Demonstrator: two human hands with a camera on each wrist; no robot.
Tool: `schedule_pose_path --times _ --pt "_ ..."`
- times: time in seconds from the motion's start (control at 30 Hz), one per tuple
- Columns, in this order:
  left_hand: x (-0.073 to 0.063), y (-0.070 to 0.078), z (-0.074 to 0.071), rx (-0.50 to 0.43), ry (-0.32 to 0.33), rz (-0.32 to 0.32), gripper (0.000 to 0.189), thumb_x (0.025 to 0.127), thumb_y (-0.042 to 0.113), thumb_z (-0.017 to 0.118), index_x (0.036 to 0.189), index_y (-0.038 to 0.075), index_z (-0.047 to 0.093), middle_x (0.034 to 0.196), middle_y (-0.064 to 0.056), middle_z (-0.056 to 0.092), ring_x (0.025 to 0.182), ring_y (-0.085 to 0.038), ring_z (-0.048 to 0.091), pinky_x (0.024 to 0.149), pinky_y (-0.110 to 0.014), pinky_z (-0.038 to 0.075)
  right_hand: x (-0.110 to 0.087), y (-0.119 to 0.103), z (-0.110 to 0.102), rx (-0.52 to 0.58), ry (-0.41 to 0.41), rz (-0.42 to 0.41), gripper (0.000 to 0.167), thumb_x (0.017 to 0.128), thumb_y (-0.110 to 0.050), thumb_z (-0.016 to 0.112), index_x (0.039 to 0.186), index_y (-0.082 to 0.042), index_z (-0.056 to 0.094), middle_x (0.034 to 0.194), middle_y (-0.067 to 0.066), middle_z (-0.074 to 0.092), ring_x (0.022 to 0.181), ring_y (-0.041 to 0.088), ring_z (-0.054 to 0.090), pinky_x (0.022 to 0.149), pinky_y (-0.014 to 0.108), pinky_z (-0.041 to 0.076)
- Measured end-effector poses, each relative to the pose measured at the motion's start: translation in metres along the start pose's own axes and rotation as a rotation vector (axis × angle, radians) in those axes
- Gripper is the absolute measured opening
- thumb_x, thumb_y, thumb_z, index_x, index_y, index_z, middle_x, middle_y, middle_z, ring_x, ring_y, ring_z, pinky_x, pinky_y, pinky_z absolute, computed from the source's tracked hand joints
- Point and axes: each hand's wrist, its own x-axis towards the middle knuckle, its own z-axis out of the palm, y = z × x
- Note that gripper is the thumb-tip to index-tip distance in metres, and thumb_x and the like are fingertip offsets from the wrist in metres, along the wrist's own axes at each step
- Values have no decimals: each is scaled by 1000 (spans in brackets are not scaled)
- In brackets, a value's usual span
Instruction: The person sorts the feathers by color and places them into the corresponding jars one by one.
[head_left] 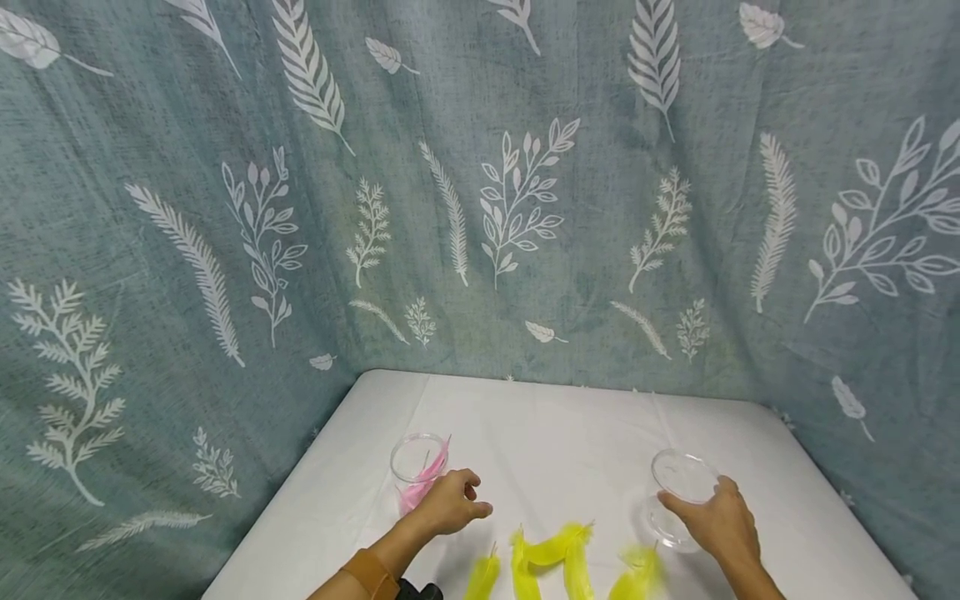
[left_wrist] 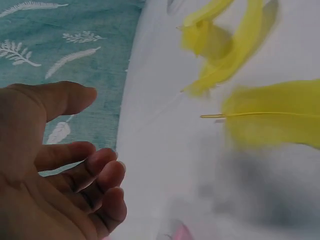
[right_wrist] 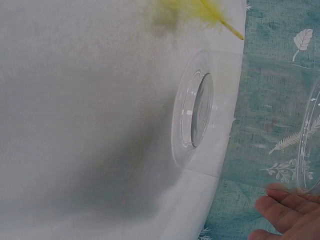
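Over a white table [head_left: 540, 450], the right hand [head_left: 726, 523] grips a clear cup [right_wrist: 250, 120] near its rim; the left hand [head_left: 452, 504], holding nothing, fingers loosely bent, hovers near yellow feathers [head_left: 551, 550].

Teal curtain [head_left: 600, 250], white leaf prints [head_left: 655, 54], white table [head_left: 547, 450]

The clear left cup [head_left: 392, 459] holds pink feathers [head_left: 422, 492]; yellow feathers [head_left: 551, 550] lie spread out; the clear right cup [head_left: 667, 527] is upright.

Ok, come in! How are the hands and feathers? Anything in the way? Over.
Left hand empty, partly hiding the pink-feather jar from the head camera. Right hand gripping the empty jar near its rim. Yellow feathers on the white table, unheld.
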Motion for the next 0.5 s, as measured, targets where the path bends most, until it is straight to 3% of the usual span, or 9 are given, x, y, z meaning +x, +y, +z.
schedule_pose_path --times 0.2,0.5 --pt "3 -9 16 -1 -38 -34 35 77 18 78 99 -7 66 76 -1 60 68 -17 57 62 -35 49 1 1 0 -1 15 -14 130 59 -74 75 136 19 26 130 42 36 112 58 42 86 62 40" --pt "5 -18 29 9 -63 -115 30 78 15 78 93 -9 66 84 -13 65 76 -27 61 70 -44 51 1 1 1 -5 8 16 134 56 -76 74 137 19 26 130 42 35 114 58 40 87 62 40"
